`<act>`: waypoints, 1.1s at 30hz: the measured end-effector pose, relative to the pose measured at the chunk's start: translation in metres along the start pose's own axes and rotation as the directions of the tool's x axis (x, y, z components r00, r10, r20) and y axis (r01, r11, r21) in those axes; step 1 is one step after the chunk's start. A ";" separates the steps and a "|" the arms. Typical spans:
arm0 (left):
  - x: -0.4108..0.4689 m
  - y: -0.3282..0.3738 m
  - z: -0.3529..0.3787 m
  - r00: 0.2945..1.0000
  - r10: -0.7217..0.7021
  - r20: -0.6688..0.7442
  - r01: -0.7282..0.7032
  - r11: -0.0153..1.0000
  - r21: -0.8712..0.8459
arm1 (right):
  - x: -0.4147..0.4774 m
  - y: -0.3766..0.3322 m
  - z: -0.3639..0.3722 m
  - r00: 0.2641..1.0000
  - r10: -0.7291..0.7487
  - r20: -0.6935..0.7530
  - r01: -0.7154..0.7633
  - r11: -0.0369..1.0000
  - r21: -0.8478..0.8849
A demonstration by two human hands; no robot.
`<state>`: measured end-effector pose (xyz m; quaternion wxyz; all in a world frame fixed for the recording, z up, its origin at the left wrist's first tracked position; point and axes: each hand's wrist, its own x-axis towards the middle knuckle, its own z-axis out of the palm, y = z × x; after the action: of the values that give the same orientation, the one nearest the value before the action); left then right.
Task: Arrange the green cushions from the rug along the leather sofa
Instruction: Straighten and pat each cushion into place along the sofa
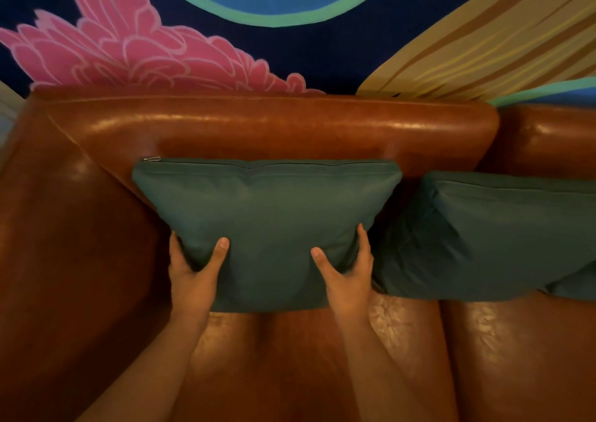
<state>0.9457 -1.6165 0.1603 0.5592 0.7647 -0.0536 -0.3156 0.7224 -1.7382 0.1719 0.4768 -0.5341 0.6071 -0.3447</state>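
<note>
A green cushion (264, 215) stands upright against the backrest of the brown leather sofa (274, 128), zipper edge at the top. My left hand (193, 273) grips its lower left corner, thumb on the front and fingers behind. My right hand (346, 273) grips its lower right corner the same way. A second green cushion (490, 237) leans against the backrest directly to the right, its edge touching the first one.
The sofa's left armrest (64, 228) rises close beside the held cushion. Seat cushions (500, 357) stretch toward me below. Behind the sofa is a painted wall (290, 50) with pink, blue and yellow shapes.
</note>
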 end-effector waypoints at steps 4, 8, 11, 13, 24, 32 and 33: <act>-0.021 0.022 0.000 0.987 0.077 -0.141 -0.061 0.991 0.116 | -0.008 -0.011 -0.014 0.999 -0.038 -0.037 0.036 0.998 -0.061; -0.033 0.047 0.006 0.946 0.319 -0.065 -0.273 0.887 0.372 | -0.005 -0.030 -0.022 0.994 -0.106 -0.004 0.106 0.993 -0.052; -0.020 0.054 0.010 0.917 0.394 0.061 -0.380 0.819 0.429 | 0.005 -0.040 -0.012 0.988 -0.152 0.033 0.155 0.980 -0.121; -0.012 0.057 0.012 0.922 0.379 0.082 -0.371 0.801 0.469 | 0.011 -0.045 -0.003 0.987 -0.151 0.049 0.157 0.976 -0.150; -0.016 0.107 0.011 0.753 0.579 0.311 -0.561 0.318 0.765 | 0.026 -0.077 -0.003 0.890 -0.449 0.077 0.435 0.787 -0.437; 0.002 0.110 0.007 0.822 0.313 0.476 -0.547 0.203 0.812 | 0.042 -0.073 -0.001 0.932 -0.206 0.298 0.359 0.623 -0.695; 0.003 0.111 0.008 0.832 0.289 0.474 -0.539 0.216 0.814 | 0.042 -0.075 -0.001 0.934 -0.182 0.308 0.352 0.626 -0.696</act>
<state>0.9740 -1.6655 0.2558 0.0776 0.8575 -0.4867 -0.1479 0.7464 -1.7943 0.2333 0.2222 -0.7984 0.5542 -0.0777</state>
